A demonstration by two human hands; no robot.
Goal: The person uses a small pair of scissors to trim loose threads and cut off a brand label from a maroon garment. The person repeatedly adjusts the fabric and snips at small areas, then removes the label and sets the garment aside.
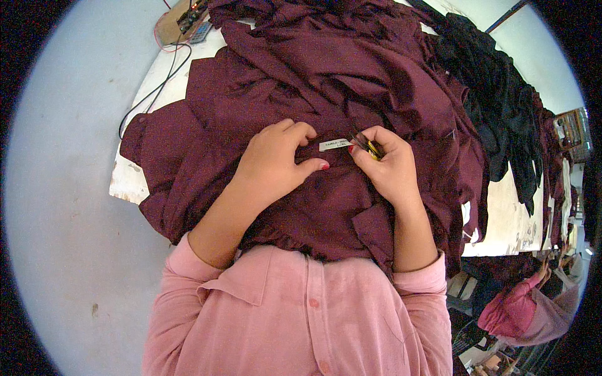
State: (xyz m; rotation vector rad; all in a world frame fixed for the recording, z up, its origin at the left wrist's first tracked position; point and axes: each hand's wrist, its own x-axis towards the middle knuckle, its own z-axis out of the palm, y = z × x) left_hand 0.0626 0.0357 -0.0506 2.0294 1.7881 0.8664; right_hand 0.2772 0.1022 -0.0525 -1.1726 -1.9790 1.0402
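Observation:
A large heap of maroon cloth garments [329,202] lies before me, bunched and folded up against my body. My left hand [275,160] rests on the cloth, its thumb and fingers apart with nothing visible between them. In my right hand [388,167] is a small pair of yellow-handled thread snips [374,149], their dark blades pointing up and left. A white garment label [333,145] bearing print lies on the maroon cloth between my hands. Its right end meets my right thumb and fingertips; whether they pinch it is unclear.
A white worktable [503,225] with worn edges carries the heap. Black garments [494,94] are piled at right. Black cables [162,89], a keypad-like device [201,32] and a brown board [171,23] occupy the far left. A person in pink [512,305] is at lower right.

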